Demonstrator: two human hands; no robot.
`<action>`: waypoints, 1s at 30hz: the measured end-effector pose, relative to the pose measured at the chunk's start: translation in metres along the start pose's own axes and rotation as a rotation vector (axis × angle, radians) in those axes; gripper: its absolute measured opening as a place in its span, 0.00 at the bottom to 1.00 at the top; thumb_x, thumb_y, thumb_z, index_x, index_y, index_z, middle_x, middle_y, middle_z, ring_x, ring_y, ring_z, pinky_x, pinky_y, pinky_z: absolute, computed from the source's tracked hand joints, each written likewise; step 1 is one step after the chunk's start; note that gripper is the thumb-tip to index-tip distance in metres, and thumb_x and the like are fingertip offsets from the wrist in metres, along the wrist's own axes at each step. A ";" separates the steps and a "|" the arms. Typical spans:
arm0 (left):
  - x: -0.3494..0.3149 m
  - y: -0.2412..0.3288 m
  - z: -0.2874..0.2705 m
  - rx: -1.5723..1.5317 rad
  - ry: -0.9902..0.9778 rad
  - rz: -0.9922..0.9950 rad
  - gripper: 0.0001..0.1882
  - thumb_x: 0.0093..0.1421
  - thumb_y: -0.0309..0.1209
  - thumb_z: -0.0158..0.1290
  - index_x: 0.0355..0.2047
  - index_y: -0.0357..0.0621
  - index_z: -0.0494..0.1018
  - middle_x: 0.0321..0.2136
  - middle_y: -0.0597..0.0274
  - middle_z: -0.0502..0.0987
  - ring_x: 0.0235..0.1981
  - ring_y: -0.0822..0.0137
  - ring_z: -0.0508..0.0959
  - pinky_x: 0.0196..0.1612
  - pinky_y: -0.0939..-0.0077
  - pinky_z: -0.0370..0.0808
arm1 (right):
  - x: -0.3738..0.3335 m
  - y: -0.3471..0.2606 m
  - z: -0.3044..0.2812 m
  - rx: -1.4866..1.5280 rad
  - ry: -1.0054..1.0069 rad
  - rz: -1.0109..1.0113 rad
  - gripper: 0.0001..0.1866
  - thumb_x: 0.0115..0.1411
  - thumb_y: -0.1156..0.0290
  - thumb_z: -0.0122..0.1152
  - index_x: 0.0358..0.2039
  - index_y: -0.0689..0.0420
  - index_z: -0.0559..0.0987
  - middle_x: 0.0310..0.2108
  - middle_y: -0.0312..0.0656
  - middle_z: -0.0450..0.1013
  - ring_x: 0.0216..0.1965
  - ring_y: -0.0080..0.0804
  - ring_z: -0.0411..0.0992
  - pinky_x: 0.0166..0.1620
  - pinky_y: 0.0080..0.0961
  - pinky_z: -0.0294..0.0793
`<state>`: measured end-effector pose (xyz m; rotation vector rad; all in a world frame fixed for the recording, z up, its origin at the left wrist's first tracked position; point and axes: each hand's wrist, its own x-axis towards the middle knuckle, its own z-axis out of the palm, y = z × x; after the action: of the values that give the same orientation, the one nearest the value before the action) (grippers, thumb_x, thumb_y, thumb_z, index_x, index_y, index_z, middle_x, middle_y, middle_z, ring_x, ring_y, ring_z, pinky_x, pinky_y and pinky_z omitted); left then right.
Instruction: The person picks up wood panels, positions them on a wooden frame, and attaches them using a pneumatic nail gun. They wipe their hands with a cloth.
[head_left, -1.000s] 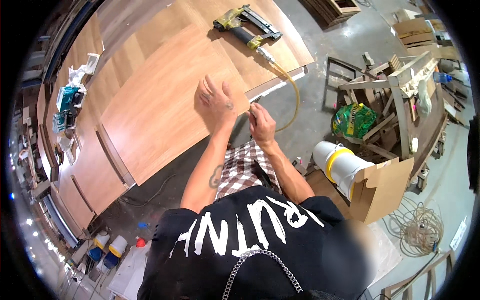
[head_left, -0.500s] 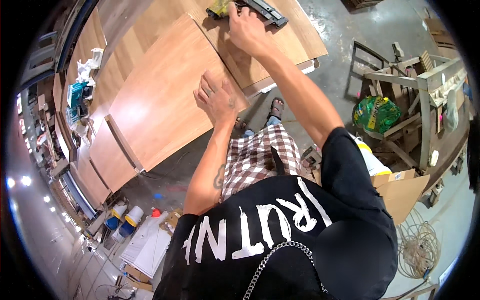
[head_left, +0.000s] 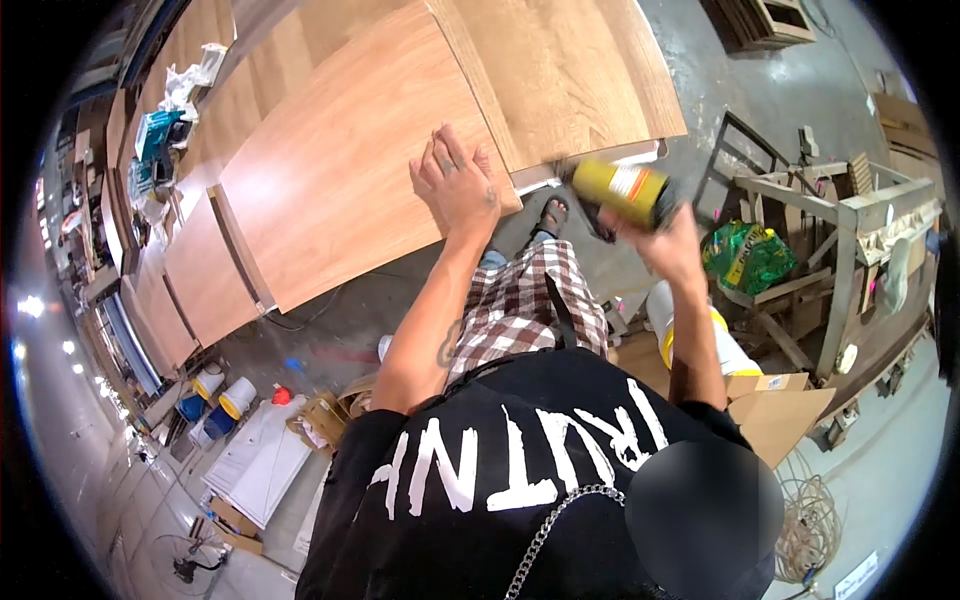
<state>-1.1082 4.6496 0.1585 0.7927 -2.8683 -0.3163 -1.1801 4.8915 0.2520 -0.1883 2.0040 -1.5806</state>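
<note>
My right hand [head_left: 668, 245] is wrapped round a yellow-and-black nail gun [head_left: 628, 190], held in the air just off the near right corner of the work surface. Motion blurs the tool a little. My left hand [head_left: 458, 188] lies over the right part of a reddish-brown wood-grain panel [head_left: 340, 170], holding nothing, with its fingers loosely bent and apart. Whether its palm presses on the panel I cannot tell. A lighter wood-grain board [head_left: 560, 75] lies against the panel's right edge, its near side showing a pale edge.
On the far left of the boards sit a teal power tool [head_left: 158, 140] and crumpled white plastic [head_left: 185, 85]. To the right stand a wooden frame [head_left: 850, 215] and a green bag [head_left: 748, 258]. An open cardboard box [head_left: 780, 415] and a white bucket [head_left: 700, 330] are near my right side.
My right hand has lifted the nail gun off the lighter board and brought it right and toward me. My left hand stays over the panel. The view has shifted slightly.
</note>
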 end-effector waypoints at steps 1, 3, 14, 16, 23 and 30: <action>0.003 -0.002 0.000 0.007 0.010 0.019 0.31 0.69 0.40 0.38 0.65 0.30 0.49 0.59 0.39 0.61 0.61 0.45 0.58 0.65 0.47 0.45 | -0.010 0.012 0.005 -0.082 -0.069 0.050 0.24 0.48 0.66 0.75 0.45 0.62 0.80 0.38 0.45 0.81 0.40 0.28 0.78 0.47 0.28 0.77; 0.001 -0.005 0.001 0.037 0.000 0.038 0.31 0.70 0.41 0.36 0.65 0.30 0.49 0.60 0.40 0.61 0.62 0.45 0.58 0.65 0.45 0.45 | -0.024 0.011 0.014 -0.361 -0.110 -0.060 0.24 0.46 0.66 0.74 0.43 0.63 0.80 0.37 0.51 0.80 0.38 0.37 0.80 0.44 0.30 0.77; 0.001 -0.008 0.006 0.118 0.055 0.029 0.32 0.68 0.42 0.40 0.65 0.33 0.52 0.57 0.48 0.66 0.62 0.54 0.60 0.64 0.44 0.48 | -0.035 0.040 0.036 -0.517 -0.161 -0.044 0.24 0.46 0.66 0.73 0.43 0.65 0.79 0.35 0.55 0.78 0.36 0.45 0.79 0.42 0.35 0.76; 0.002 -0.010 0.007 0.108 0.059 0.015 0.32 0.68 0.43 0.39 0.65 0.33 0.52 0.57 0.48 0.65 0.62 0.54 0.59 0.64 0.45 0.47 | -0.033 0.023 0.039 -0.525 -0.153 -0.054 0.24 0.46 0.66 0.74 0.42 0.65 0.79 0.35 0.55 0.78 0.36 0.47 0.78 0.42 0.35 0.75; 0.004 -0.010 0.002 -0.008 -0.013 -0.017 0.32 0.70 0.41 0.37 0.67 0.31 0.48 0.60 0.42 0.61 0.61 0.46 0.57 0.65 0.44 0.45 | -0.023 0.027 0.046 -0.458 -0.217 -0.107 0.25 0.42 0.69 0.73 0.42 0.65 0.78 0.37 0.55 0.78 0.38 0.52 0.77 0.43 0.37 0.75; 0.004 -0.009 0.007 -0.025 0.001 -0.052 0.33 0.68 0.40 0.39 0.67 0.34 0.48 0.58 0.43 0.63 0.61 0.47 0.57 0.66 0.46 0.45 | -0.021 0.034 0.057 -0.487 -0.201 -0.241 0.18 0.46 0.70 0.70 0.38 0.64 0.78 0.31 0.52 0.76 0.32 0.51 0.76 0.38 0.33 0.74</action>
<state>-1.1086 4.6407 0.1497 0.8638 -2.8405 -0.3576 -1.1253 4.8620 0.2205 -0.7686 2.2298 -1.1195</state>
